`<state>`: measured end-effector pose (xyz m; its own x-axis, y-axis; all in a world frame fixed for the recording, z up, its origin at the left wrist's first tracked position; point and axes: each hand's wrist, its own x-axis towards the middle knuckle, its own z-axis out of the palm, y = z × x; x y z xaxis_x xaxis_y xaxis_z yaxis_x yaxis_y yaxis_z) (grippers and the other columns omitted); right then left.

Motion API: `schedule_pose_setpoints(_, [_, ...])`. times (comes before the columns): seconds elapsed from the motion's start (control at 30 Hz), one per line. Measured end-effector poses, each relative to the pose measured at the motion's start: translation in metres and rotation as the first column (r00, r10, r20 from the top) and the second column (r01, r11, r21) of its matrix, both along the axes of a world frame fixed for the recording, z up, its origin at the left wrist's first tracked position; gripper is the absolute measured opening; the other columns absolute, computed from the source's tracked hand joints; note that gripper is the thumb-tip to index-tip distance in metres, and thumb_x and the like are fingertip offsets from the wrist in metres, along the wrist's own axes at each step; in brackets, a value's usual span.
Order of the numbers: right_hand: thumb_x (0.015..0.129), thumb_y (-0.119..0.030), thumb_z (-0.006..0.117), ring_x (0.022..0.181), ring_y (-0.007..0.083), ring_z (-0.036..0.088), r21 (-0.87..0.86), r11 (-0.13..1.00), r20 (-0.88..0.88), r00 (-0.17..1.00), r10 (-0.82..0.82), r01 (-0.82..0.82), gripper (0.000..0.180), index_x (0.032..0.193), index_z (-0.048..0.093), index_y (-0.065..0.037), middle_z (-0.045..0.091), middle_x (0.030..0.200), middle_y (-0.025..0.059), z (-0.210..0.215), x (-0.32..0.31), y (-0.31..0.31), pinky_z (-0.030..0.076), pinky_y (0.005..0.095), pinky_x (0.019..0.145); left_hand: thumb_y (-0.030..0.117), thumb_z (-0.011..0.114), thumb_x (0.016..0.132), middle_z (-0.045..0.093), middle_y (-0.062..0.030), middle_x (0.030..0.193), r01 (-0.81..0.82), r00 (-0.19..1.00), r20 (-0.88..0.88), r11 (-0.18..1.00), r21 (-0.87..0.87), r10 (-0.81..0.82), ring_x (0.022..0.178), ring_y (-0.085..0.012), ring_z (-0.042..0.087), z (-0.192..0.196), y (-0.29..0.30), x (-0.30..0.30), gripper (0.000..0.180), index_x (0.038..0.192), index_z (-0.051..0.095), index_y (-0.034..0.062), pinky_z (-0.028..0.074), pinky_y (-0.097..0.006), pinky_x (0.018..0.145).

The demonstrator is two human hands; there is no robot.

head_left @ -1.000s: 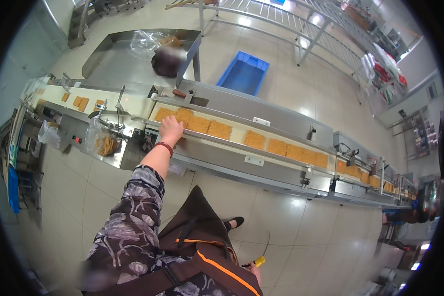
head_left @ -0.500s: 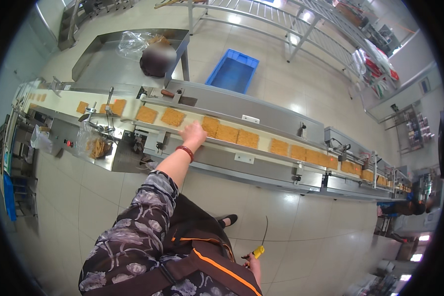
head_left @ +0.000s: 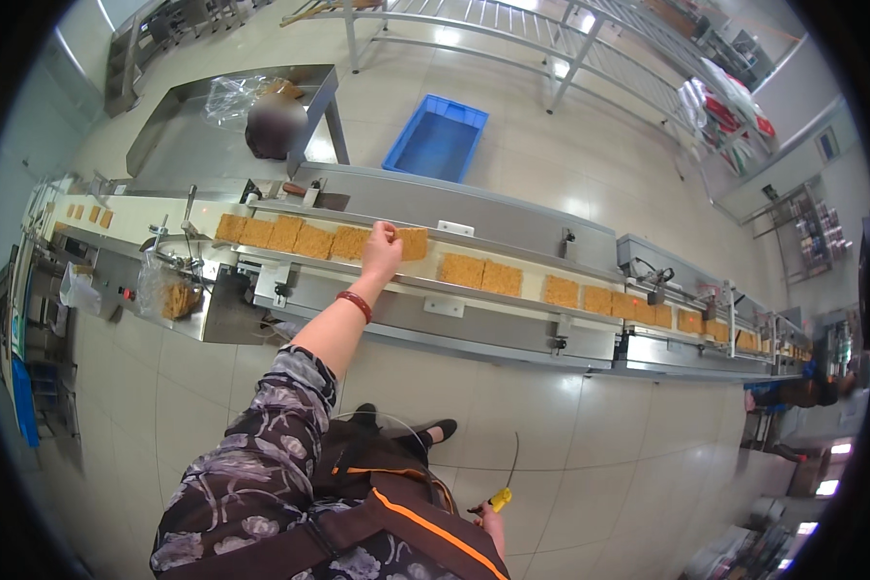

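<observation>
My left hand (head_left: 382,255), with a red-brown bracelet at the wrist, reaches over the conveyor belt (head_left: 533,281). Its fingers are curled together at the left edge of a square golden-brown cracker-like slab (head_left: 413,244). Whether they grip that slab is hidden. More slabs (head_left: 314,242) lie edge to edge on the left of the hand, and a pair (head_left: 462,272) lies to the right past a gap. Low in front of me, my right hand (head_left: 491,523) is closed on a yellow-handled tool (head_left: 500,499) with a long, thin, dark rod pointing upward.
Metal side rails and brackets (head_left: 454,228) flank the belt. Beyond it stand a blue crate (head_left: 438,140) and a steel table (head_left: 188,121) beside a person in a dark cap (head_left: 275,130). A bag of brown pieces (head_left: 172,295) sits near the belt's left. Another person (head_left: 810,387) is far right.
The left slabs have closed up against the slab by my left hand, and a gap has opened on its right. Slabs farther right have moved rightward. My left fingers now sit farther across the belt.
</observation>
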<state>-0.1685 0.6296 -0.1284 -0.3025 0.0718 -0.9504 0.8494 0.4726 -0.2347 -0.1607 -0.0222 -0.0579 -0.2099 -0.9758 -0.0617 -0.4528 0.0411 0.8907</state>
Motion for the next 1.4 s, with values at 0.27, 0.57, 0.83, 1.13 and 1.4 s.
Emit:
schedule_pose_setpoints(0.27, [0.090, -0.029, 0.058, 0.045, 0.0147, 0.042, -0.002, 1.000, 0.007, 1.000, -0.002, 0.002, 0.027, 0.099, 0.049, -0.005, 0.062, 0.089, 0.0101, -0.013, -0.034, 0.021, 0.043, 0.0327, 0.041, 0.016, 0.061, 0.084, 0.064, -0.0144, 0.104, 0.109, 0.990, 0.111, 0.982, -0.157, -0.092, 0.099, -0.0288, 0.061, -0.023, 0.033, -0.036, 0.025, 0.106, 0.059, 0.0048, 0.048, -0.040, 0.087])
schedule_pose_setpoints(0.57, [0.091, -0.028, 0.057, 0.044, 0.0161, 0.043, -0.010, 1.000, 0.001, 1.000, 0.010, -0.010, 0.029, 0.104, 0.047, -0.005, 0.061, 0.089, 0.0106, -0.023, -0.052, 0.026, 0.044, 0.0337, 0.040, 0.020, 0.060, 0.085, 0.055, -0.0099, 0.109, 0.068, 0.797, 0.590, 0.952, -0.298, 0.128, 0.105, -0.0299, 0.054, -0.010, -0.016, 0.090, 0.024, 0.108, 0.057, 0.0117, 0.044, -0.043, 0.087])
schedule_pose_setpoints(0.83, [0.090, -0.029, 0.058, 0.045, 0.0165, 0.046, -0.047, 0.995, -0.021, 0.996, 0.082, -0.083, 0.028, 0.101, 0.049, -0.004, 0.059, 0.088, 0.0098, -0.021, -0.032, 0.003, 0.045, 0.0343, 0.041, 0.047, 0.061, 0.084, 0.055, -0.0073, 0.121, 0.225, 0.521, 0.851, 0.973, -0.058, -0.070, 0.117, -0.0274, 0.050, 0.020, -0.002, 0.049, 0.045, 0.113, 0.060, 0.0116, 0.041, -0.049, 0.093])
schedule_pose_setpoints(1.13, [0.091, -0.032, 0.058, 0.044, 0.0156, 0.042, -0.001, 0.999, -0.073, 0.997, 0.033, -0.033, 0.029, 0.098, 0.052, -0.005, 0.057, 0.085, 0.0079, -0.019, -0.016, 0.015, 0.045, 0.0330, 0.040, 0.029, 0.070, 0.076, 0.063, -0.0156, 0.102, 0.065, 0.966, 0.229, 0.971, 0.230, -0.119, 0.099, -0.0307, 0.061, -0.022, 0.020, -0.040, 0.044, 0.110, 0.053, 0.0067, 0.047, -0.044, 0.085])
schedule_pose_setpoints(1.4, [0.096, -0.043, 0.051, 0.042, 0.0114, 0.041, 0.038, 0.328, -0.195, 0.329, -0.924, 0.944, 0.038, 0.079, 0.044, -0.009, 0.049, 0.065, 0.0028, -0.022, 0.030, 0.141, 0.040, 0.0267, 0.038, 0.019, 0.062, 0.088, 0.063, -0.0138, 0.105, 0.397, 0.884, 0.187, 0.899, 0.182, -0.429, 0.092, -0.0207, 0.061, -0.030, 0.004, -0.040, 0.044, 0.128, 0.053, 0.0038, 0.051, -0.033, 0.081])
